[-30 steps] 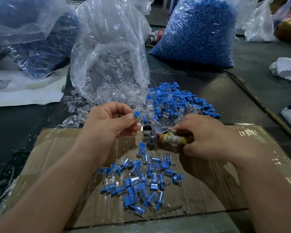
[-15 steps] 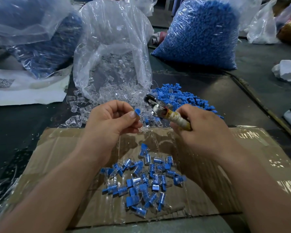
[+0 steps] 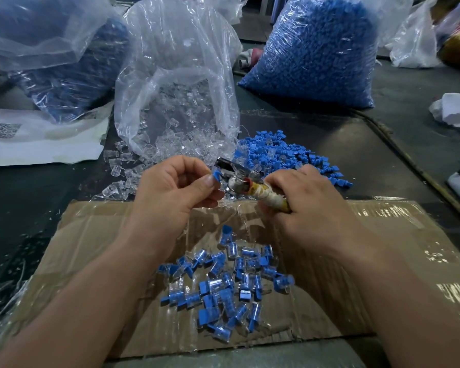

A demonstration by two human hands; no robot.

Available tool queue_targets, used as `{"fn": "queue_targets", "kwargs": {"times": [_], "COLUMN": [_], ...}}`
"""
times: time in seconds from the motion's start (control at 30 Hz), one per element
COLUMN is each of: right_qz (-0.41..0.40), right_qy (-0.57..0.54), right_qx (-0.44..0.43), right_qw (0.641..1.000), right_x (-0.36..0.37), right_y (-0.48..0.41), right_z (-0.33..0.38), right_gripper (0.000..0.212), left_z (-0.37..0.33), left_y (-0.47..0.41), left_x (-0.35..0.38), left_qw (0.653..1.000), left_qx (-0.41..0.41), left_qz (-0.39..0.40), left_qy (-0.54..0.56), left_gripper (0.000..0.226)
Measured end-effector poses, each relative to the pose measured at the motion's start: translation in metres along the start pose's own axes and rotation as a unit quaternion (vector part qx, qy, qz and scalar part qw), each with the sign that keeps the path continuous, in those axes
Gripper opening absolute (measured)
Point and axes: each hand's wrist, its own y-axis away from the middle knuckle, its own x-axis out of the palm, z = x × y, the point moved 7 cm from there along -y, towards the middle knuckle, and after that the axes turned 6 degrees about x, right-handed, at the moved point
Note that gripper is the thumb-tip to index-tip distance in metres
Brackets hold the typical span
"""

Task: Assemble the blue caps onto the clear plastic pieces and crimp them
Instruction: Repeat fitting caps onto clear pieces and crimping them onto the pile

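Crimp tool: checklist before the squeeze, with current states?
1. Left hand pinches blue cap: ok.
2. Right hand grips crimp tool by its handle: ok.
3. Tool head beside the cap: ok.
4. Cap seated on a clear piece: cannot tell, the hand hides it.
5. Fingertips clear of the tool head: cannot tell.
6. Finished pile on cardboard below: ok.

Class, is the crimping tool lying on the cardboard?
No, the right hand grips the crimping tool by its wrapped handle above the cardboard, its metal head beside the blue cap the left hand pinches.
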Motion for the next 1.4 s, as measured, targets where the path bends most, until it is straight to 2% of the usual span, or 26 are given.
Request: {"fn": "queue_targets", "kwargs": {"times": [0.1,0.37,0.87,1.1,1.23,1.33,1.4], "right_qz": [0.0,0.01,0.009,-0.011,0.01,0.044,0.065], "right_qy": [-0.011,-0.034,-0.033,-0.031,-0.057,-0.038,-0.022], "right_qx": [0.001,0.008,0.025,0.024,0.023,0.031,0.04], "right_qw": [1.0,0.999,0.999,0.999,0.998,0.998,0.997], "right_x": [0.0,0.003,0.005,0.004,0.006,0.008,0.009], "right_y": [0.0,0.0,-0.002,0.0,-0.002,-0.002,-0.002], "right_z": [0.001,0.0,0.003,0.003,-0.003,-0.014,-0.019], "right_gripper": [0.019,0.015,0.017,0.016,0.017,0.021,0.02], "left_z": [-0.001,-0.009,-0.013,-0.015,-0.012,-0.013,-0.016], "left_y": [0.0,0.002,0.005,0.006,0.005,0.004,0.003], "left_x": [0.001,0.001,0.0,-0.001,-0.002,-0.008,-0.009], "left_qw": [1.0,0.99,0.981,0.98,0.983,0.991,0.996], "left_qx": [0.017,0.087,0.099,0.091,0.074,0.058,0.044], "left_qz": [0.004,-0.006,-0.032,-0.039,-0.049,-0.072,-0.053], "left_qy": [-0.017,-0.115,-0.165,-0.17,-0.16,-0.093,-0.051], "left_gripper": [0.008,0.025,0.024,0.023,0.022,0.017,0.009]}}
